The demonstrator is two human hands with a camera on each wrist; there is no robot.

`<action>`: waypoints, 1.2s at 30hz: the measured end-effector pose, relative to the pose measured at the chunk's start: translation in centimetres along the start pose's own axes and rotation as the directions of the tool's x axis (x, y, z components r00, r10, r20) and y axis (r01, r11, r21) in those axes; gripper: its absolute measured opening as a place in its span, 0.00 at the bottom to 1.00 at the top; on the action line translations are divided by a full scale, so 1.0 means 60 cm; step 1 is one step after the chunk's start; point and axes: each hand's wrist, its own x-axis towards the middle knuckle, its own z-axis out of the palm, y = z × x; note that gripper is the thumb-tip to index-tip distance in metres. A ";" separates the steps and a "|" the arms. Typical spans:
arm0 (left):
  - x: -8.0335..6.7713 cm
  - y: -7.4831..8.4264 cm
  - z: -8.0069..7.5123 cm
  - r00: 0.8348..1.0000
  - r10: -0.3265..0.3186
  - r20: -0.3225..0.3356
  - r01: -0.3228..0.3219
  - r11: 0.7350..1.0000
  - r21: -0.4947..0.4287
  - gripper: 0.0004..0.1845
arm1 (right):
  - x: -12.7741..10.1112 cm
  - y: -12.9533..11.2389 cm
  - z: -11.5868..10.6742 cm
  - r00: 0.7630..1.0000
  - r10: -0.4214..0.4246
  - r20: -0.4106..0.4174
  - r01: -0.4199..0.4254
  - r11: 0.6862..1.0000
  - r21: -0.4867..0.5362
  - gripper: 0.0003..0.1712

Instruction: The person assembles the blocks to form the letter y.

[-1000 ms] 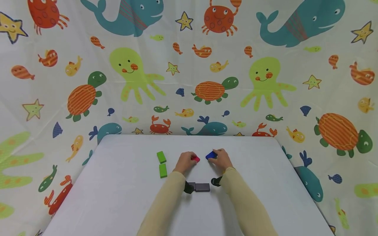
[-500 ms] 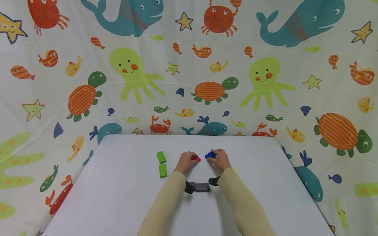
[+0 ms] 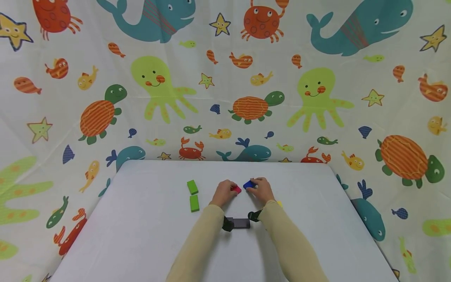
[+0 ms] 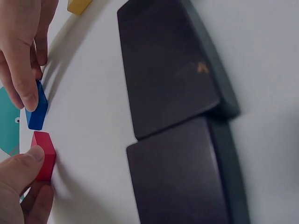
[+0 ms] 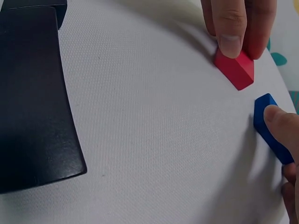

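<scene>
Black blocks (image 3: pixel 241 223) crowd the wrists; green blocks (image 3: pixel 192 187) stand left, apart.

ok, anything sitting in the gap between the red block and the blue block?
Nothing visible. The left hand pinches the red block and the right hand pinches the blue block; only bare white table shows between them. The black blocks lie off to the near side, clear of the gap.

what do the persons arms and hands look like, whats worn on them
Both arms wear long, plain beige sleeves that reach down to the wrists. A small black device sits at each wrist: one on the left, one on the right. The left hand and right hand are bare, with no gloves or rings visible. Fingernails look short.
</scene>
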 end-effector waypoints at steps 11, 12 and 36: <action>0.000 -0.002 -0.002 1.000 0.009 0.003 -0.009 1.000 -0.003 0.12 | -0.002 0.003 0.007 0.996 -0.070 -0.046 0.071 0.997 0.016 0.25; 0.000 -0.002 -0.003 1.000 0.011 0.000 -0.011 1.000 -0.003 0.12 | -0.003 0.002 0.008 0.996 -0.078 -0.050 0.079 0.997 0.018 0.25; -0.004 0.003 -0.004 1.000 0.000 0.010 0.000 1.000 -0.029 0.12 | 0.001 -0.006 0.019 0.995 -0.080 -0.057 0.082 0.995 0.048 0.24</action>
